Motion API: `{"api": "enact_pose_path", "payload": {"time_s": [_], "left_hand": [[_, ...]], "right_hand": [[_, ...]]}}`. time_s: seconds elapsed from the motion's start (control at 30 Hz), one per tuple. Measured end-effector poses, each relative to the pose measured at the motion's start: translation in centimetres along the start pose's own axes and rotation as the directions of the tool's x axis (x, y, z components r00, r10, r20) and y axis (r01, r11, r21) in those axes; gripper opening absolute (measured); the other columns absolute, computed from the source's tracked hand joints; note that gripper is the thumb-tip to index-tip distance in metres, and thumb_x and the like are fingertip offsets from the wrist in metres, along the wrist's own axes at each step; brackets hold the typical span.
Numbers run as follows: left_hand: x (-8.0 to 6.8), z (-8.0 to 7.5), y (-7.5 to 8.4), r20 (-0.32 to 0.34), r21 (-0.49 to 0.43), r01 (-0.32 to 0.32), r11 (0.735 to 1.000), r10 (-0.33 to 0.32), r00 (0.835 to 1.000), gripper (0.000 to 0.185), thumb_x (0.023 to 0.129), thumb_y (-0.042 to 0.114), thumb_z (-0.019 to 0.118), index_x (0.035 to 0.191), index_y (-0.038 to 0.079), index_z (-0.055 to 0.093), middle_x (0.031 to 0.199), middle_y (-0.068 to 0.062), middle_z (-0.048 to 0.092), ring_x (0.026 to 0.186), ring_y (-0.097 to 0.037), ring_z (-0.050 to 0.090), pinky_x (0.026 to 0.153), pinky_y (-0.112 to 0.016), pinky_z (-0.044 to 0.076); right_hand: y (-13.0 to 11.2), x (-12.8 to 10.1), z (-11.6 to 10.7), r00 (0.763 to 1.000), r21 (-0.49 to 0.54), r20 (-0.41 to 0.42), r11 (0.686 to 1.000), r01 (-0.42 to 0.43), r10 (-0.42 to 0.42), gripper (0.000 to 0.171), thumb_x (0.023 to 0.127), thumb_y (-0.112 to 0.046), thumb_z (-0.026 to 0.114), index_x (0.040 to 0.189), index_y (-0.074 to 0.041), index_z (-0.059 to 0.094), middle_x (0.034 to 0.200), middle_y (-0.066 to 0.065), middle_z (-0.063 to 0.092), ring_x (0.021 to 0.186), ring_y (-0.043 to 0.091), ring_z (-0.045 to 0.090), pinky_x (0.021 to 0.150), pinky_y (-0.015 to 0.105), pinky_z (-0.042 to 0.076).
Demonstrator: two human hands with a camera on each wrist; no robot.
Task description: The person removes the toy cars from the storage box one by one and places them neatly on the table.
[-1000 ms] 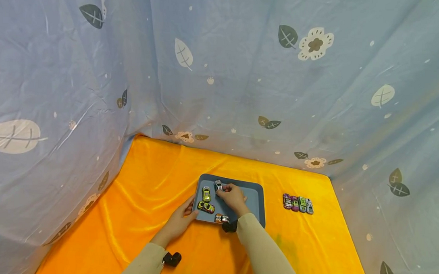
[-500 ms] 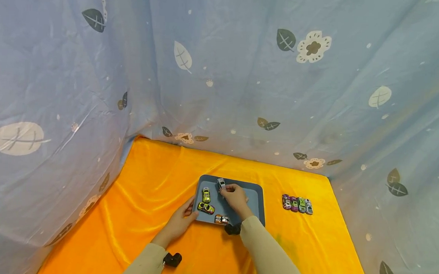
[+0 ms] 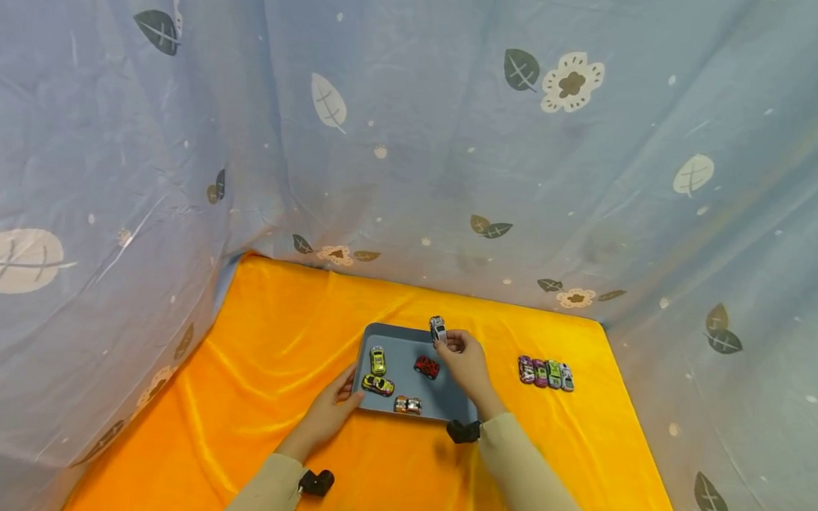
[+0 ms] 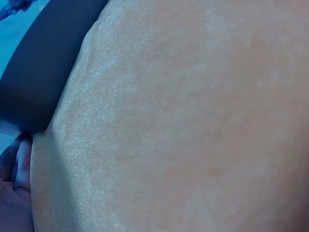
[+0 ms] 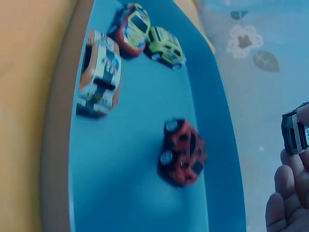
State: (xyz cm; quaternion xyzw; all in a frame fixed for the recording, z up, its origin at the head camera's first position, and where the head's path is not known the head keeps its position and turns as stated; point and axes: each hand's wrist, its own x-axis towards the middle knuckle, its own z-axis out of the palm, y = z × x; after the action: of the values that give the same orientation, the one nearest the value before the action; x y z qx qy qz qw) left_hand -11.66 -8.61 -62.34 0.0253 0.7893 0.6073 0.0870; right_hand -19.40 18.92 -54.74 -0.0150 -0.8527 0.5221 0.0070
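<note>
Right hand [image 3: 464,363] pinches the silver car [image 3: 437,329] between thumb and fingers, up off the tray floor, at the far rim in head view. Left hand [image 3: 327,409] grips the tray [image 3: 396,329] by its left edge, thumb at the rim.

Around: row of four toy cars [image 3: 554,374] side by side on the yellow cloth [image 3: 299,312], well right of the right hand. Patterned curtain [image 3: 420,135] hangs beyond both hands. Black wrist unit [image 3: 316,483] on each forearm; the right one [image 3: 464,431] blocks part of the near rim, and the right hand hides the tray's far right corner. Left wrist view mostly filled by a blurred pale surface, can't tell what.

Tray: grey-blue, four cars inside. Yellow-green car [image 3: 377,360] and yellow-red car [image 3: 378,384] just right of the left hand; orange-white car [image 3: 407,405] by the near wall, between the hands; red car [image 3: 427,367] just left of the right hand
</note>
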Motion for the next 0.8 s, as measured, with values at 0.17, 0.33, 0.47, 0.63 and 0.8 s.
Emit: {"api": "enact_pose_path", "payload": {"time_s": [0.17,0.33,0.47,0.63,0.8], "left_hand": [[0.1,0.0,-0.2,-0.008,-0.001,-0.005,1.000,0.005,1.000,0.065,0.096,0.025,0.062,0.153,0.024,0.031,0.136,-0.004,0.052,0.113,-0.021,0.053,0.097,-0.042,0.043],[0.2,0.1,-0.3,-0.008,-0.006,-0.010,1.000,0.010,1.000,0.065,0.096,0.024,0.062,0.153,0.023,0.031,0.137,-0.005,0.051,0.111,-0.021,0.054,0.095,-0.041,0.045],[-0.1,0.1,0.4,-0.016,-0.012,-0.022,1.000,0.021,1.000,0.063,0.097,0.017,0.061,0.153,0.017,0.031,0.137,-0.012,0.051,0.110,-0.025,0.054,0.094,-0.044,0.045],[-0.5,0.1,1.7,-0.019,-0.016,-0.028,0.999,0.028,0.999,0.063,0.097,0.011,0.059,0.153,0.010,0.030,0.134,-0.019,0.051,0.112,-0.030,0.054,0.095,-0.050,0.043],[-0.2,0.2,0.5,-0.030,0.013,-0.022,1.000,0.022,0.999,0.064,0.097,0.019,0.061,0.153,0.016,0.032,0.131,-0.011,0.055,0.110,-0.024,0.055,0.095,-0.044,0.044]], "right_hand": [[1.1,-0.2,-1.4,0.999,0.027,-0.035,1.000,-0.011,0.012,0.036,0.088,-0.035,0.071,0.114,-0.011,0.063,0.099,0.007,0.062,0.088,0.021,0.055,0.071,0.030,0.050],[2.6,-0.7,-2.8,0.997,0.026,-0.078,0.999,-0.026,0.028,0.040,0.088,-0.038,0.071,0.115,-0.010,0.061,0.101,0.008,0.061,0.087,0.021,0.054,0.069,0.026,0.049],[3.6,-1.1,-4.0,0.993,0.019,-0.110,0.999,-0.041,0.043,0.043,0.089,-0.036,0.071,0.118,-0.006,0.060,0.102,0.011,0.060,0.087,0.023,0.053,0.068,0.025,0.047],[5.2,-1.5,-5.5,0.983,-0.027,-0.157,0.995,-0.096,0.091,0.043,0.090,-0.035,0.070,0.119,-0.006,0.059,0.106,0.011,0.060,0.087,0.024,0.053,0.068,0.024,0.048],[6.6,-1.9,-6.7,0.973,-0.080,-0.200,0.988,-0.134,0.116,0.042,0.091,-0.033,0.069,0.119,-0.003,0.059,0.107,0.014,0.060,0.088,0.026,0.055,0.070,0.026,0.049]]}}
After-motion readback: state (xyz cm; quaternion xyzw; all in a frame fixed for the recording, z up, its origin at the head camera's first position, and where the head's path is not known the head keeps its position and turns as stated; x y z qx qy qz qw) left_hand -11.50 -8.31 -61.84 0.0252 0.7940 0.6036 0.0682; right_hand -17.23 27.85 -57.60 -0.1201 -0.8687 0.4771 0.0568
